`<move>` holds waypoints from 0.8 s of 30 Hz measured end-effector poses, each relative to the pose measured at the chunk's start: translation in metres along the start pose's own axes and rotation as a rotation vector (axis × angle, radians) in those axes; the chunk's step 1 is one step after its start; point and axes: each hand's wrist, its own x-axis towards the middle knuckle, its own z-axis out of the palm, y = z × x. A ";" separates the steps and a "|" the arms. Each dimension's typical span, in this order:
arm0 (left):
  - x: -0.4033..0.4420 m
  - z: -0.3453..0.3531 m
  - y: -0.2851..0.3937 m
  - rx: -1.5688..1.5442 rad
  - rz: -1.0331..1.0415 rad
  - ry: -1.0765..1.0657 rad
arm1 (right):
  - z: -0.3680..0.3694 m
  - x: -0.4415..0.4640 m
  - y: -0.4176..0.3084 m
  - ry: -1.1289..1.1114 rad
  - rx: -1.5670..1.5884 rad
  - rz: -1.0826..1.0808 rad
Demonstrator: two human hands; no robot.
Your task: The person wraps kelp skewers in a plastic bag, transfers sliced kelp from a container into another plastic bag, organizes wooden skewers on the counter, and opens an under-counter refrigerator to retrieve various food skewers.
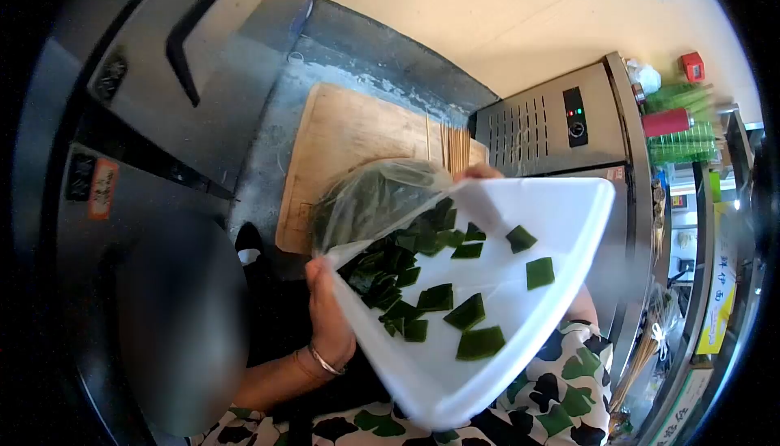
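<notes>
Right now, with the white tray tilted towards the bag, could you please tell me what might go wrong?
Some green pieces could slide over the edge of the white tray and miss the plastic bag. The bag's thin lip might slip away beside the left hand. Strays could land on the wooden board, perhaps among the thin sticks.

A silver bangle [327, 364] accompanies white sleeves [565, 377] patterned green and black.

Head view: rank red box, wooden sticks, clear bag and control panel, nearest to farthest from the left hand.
From the left hand:
1. Clear bag, beside its fingers
2. Wooden sticks, beyond the bag
3. Control panel, right
4. Red box, far right
</notes>
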 end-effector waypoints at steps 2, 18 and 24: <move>0.004 0.006 0.007 0.040 0.115 -0.025 | -0.003 0.005 0.011 0.003 -0.052 -0.041; 0.018 0.013 0.024 0.076 0.077 -0.183 | -0.044 0.042 0.001 -0.130 0.275 -0.284; 0.024 0.000 0.006 -0.046 -0.047 -0.217 | -0.030 0.032 0.004 0.158 0.085 -0.063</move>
